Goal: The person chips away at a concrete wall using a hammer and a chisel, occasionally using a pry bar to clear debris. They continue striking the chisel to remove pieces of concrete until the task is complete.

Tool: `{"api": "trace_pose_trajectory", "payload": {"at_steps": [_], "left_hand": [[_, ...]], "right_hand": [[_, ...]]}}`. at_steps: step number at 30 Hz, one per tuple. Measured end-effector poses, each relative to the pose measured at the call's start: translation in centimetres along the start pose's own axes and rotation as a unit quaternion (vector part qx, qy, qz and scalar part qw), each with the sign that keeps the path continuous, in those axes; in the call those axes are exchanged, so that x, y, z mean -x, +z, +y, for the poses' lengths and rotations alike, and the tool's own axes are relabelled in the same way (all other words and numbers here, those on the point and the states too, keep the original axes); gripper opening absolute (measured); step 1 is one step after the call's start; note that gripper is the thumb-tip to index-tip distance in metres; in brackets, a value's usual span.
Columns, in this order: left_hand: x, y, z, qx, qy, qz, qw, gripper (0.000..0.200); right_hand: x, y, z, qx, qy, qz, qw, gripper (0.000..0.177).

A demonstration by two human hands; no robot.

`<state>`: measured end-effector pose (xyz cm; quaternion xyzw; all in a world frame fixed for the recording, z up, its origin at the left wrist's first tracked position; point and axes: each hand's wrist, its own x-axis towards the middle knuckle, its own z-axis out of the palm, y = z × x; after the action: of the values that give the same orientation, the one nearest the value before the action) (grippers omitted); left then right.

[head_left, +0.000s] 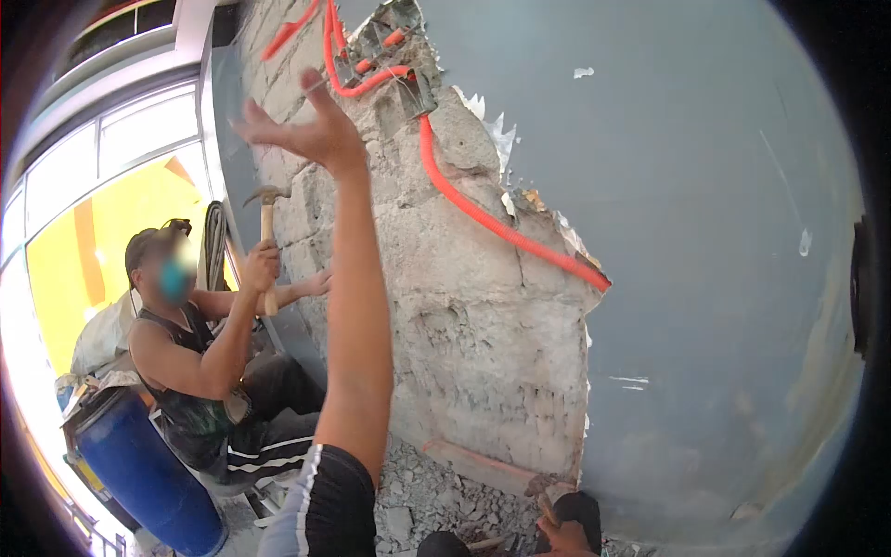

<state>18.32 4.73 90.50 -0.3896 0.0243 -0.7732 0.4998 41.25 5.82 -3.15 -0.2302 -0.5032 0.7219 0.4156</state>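
My left hand (311, 135) is raised in front of the broken wall (501, 371), fingers apart and holding nothing. It appears just below the orange corrugated conduit (348, 90) and a metal electrical box (415, 96). Low at the bottom edge, my right hand (568, 540) is closed around the handle of a hammer (546, 492), whose head rests near the foot of the wall. Part of that hand is cut off by the frame. Another orange conduit (483, 213) curves from the box down to the edge of the grey plaster (705, 278).
On the left a seated co-worker (200, 362) holds up a claw hammer (267, 218), the other hand against the wall. Behind them stands a blue barrel (148, 473) near bright windows (111, 204). Broken rubble (418, 501) covers the floor along the wall.
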Motion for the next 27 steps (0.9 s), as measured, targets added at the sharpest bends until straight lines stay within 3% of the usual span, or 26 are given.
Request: {"api": "trace_pose_trajectory", "payload": {"at_steps": [1, 2, 3, 4, 5, 6, 7, 8, 9, 13, 14, 16, 17, 18, 19, 20, 21, 22, 23, 24, 25, 26, 27], "left_hand": [[-1.7, 0.8, -0.1, 0.002, -0.001, -0.003, 1.0, 0.123], [-3.5, 1.5, -0.1, -0.014, 0.045, -0.046, 0.998, 0.122], [-4.8, 2.4, 0.0, -0.03, 0.09, -0.089, 0.992, 0.122], [-5.9, 3.3, 0.2, -0.029, 0.091, -0.09, 0.991, 0.122], [-6.8, 4.2, 0.5, -0.064, 0.191, -0.098, 0.975, 0.106], [-7.3, 5.0, 0.5, -0.099, 0.289, -0.104, 0.946, 0.092], [-7.6, 5.7, 0.2, -0.099, 0.292, -0.104, 0.945, 0.092], [-7.9, 6.4, 0.0, 0.003, 0.194, -0.158, 0.968, 0.105], [-8.4, 6.9, 0.1, 0.105, 0.093, -0.208, 0.968, 0.125], [-11.0, 9.3, 0.4, 0.038, 0.167, -0.134, 0.976, 0.125], [-11.3, 9.7, 0.2, 0.042, 0.169, -0.131, 0.976, 0.125], [-11.9, 10.3, -0.6, 0.011, 0.097, -0.181, 0.979, 0.083], [-12.0, 10.5, -1.0, -0.005, 0.06, -0.207, 0.976, 0.071], [-11.6, 11.2, -0.4, -0.017, 0.169, -0.159, 0.972, 0.06], [-11.4, 11.5, -0.8, -0.016, 0.169, -0.16, 0.972, 0.06], [-11.1, 11.9, -1.8, -0.013, 0.125, -0.193, 0.973, 0.058], [-10.7, 12.2, -3.0, -0.011, 0.079, -0.227, 0.971, 0.057], [-11.2, 12.0, -4.7, -0.057, 0.021, -0.325, 0.944, 0.056], [-11.4, 12.1, -5.0, -0.056, 0.019, -0.325, 0.944, 0.056], [-11.6, 12.2, -5.1, -0.068, -0.092, -0.393, 0.913, 0.058], [-11.5, 12.1, -3.6, -0.079, -0.2, -0.453, 0.865, 0.063], [-9.4, 12.1, -2.4, -0.072, -0.158, -0.383, 0.907, 0.055], [-9.9, 12.2, -2.8, -0.071, -0.158, -0.383, 0.907, 0.055]], "right_hand": [[0.6, 1.4, -3.2, 0.094, 0.099, 0.068, 0.988, 0.044], [1.1, 2.5, -7.8, 0.092, 0.098, 0.068, 0.989, 0.044], [1.8, 3.5, -12.9, 0.257, 0.071, 0.003, 0.964, 0.038], [2.1, 3.9, -15.3, 0.413, 0.04, -0.063, 0.908, 0.035], [1.5, 2.0, -11.9, 0.412, 0.039, -0.064, 0.908, 0.035], [0.7, -0.6, -7.3, 0.442, -0.125, -0.099, 0.883, 0.034], [-0.1, -2.2, -4.3, 0.459, -0.287, -0.131, 0.831, 0.039], [-0.2, -1.7, -4.7, 0.458, -0.291, -0.133, 0.83, 0.039], [-0.1, -1.1, -4.8, 0.483, -0.241, -0.124, 0.833, 0.041], [0.9, 4.1, -10.7, 0.57, -0.044, -0.07, 0.817, 0.053], [-0.2, 2.7, -7.9, 0.57, -0.047, -0.066, 0.817, 0.053], [-1.0, 2.7, -6.3, 0.758, -0.282, -0.077, 0.584, 0.047], [-0.6, 2.0, -5.7, 0.67, -0.144, -0.092, 0.722, 0.047], [1.3, 5.0, -11.8, 0.519, -0.001, -0.058, 0.853, 0.046], [3.2, 8.0, -18.0, 0.386, 0.11, 0.019, 0.916, 0.046], [1.6, 5.7, -12.8, 0.495, -0.037, -0.044, 0.867, 0.044], [0.0, 3.2, -7.3, 0.63, -0.217, -0.057, 0.743, 0.043], [-1.7, 0.8, -1.9, 0.704, -0.373, -0.014, 0.604, 0.044], [-0.4, 1.9, -5.4, 0.624, -0.23, -0.078, 0.743, 0.045], [1.3, 4.2, -11.0, 0.482, -0.061, -0.09, 0.869, 0.046], [3.0, 6.5, -16.6, 0.368, 0.084, -0.047, 0.925, 0.048], [0.1, 3.9, -5.3, 0.447, 0.023, -0.006, 0.894, 0.046], [-2.6, 1.6, 5.1, 0.528, -0.031, 0.046, 0.847, 0.046]]}}
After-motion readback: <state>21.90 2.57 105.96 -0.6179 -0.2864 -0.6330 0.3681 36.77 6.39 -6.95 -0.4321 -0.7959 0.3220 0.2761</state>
